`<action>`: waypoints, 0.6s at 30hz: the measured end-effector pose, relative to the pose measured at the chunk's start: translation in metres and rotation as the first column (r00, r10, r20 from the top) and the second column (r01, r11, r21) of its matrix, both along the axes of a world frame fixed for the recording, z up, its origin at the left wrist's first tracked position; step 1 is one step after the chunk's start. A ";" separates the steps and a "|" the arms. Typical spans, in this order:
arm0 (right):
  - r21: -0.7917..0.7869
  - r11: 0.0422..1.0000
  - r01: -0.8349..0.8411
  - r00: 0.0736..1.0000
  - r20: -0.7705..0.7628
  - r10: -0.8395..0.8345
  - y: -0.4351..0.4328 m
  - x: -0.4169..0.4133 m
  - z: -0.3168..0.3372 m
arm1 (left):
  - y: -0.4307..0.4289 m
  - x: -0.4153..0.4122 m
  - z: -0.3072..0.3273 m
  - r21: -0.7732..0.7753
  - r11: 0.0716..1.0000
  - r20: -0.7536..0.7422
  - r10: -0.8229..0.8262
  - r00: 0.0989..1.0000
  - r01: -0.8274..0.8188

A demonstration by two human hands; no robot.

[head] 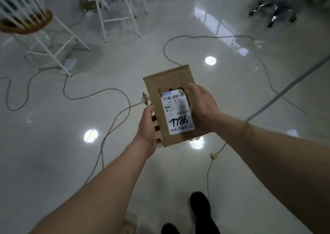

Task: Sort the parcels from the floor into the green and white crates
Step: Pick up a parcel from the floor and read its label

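A flat brown cardboard parcel is held up in front of me over the floor, its white shipping label with "7786" in black marker facing up. My left hand grips its left edge, fingers curled underneath. My right hand grips its right edge, thumb lying on top beside the label. No green or white crate is in view.
Several dark cables snake across the glossy white floor. White-legged stools with wooden seats stand at the back left, and an office chair base at the back right. A grey pole slants at right. My black shoes show below.
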State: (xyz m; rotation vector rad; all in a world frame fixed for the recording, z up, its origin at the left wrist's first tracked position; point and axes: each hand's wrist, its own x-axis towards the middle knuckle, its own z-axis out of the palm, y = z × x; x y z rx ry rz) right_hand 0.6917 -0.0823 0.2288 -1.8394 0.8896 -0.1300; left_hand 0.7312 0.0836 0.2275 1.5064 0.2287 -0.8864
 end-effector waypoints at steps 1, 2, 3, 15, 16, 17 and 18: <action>-0.009 0.999 0.051 0.999 0.008 -0.051 -0.019 -0.017 0.012 | -0.020 -0.008 0.014 -0.024 0.999 0.005 -0.042 0.999 0.042; -0.018 0.995 0.100 0.995 0.016 -0.100 -0.037 -0.035 0.024 | -0.040 -0.017 0.027 -0.043 0.996 0.012 -0.084 0.996 0.085; -0.027 0.989 0.145 0.989 0.024 -0.144 -0.054 -0.054 0.037 | -0.060 -0.028 0.040 -0.055 0.990 0.026 -0.130 0.991 0.131; -0.177 0.759 0.626 0.779 0.094 -0.620 -0.220 -0.370 0.183 | -0.276 -0.269 0.175 -0.158 0.747 0.144 -0.629 0.764 0.646; -0.181 0.730 0.659 0.751 0.100 -0.653 -0.228 -0.398 0.195 | -0.291 -0.294 0.185 -0.165 0.715 0.155 -0.662 0.734 0.680; -0.183 0.695 0.695 0.717 0.115 -0.687 -0.235 -0.426 0.206 | -0.305 -0.319 0.195 -0.173 0.680 0.167 -0.692 0.702 0.712; -0.177 0.652 0.737 0.675 0.135 -0.726 -0.241 -0.455 0.218 | -0.319 -0.344 0.206 -0.182 0.644 0.179 -0.722 0.669 0.743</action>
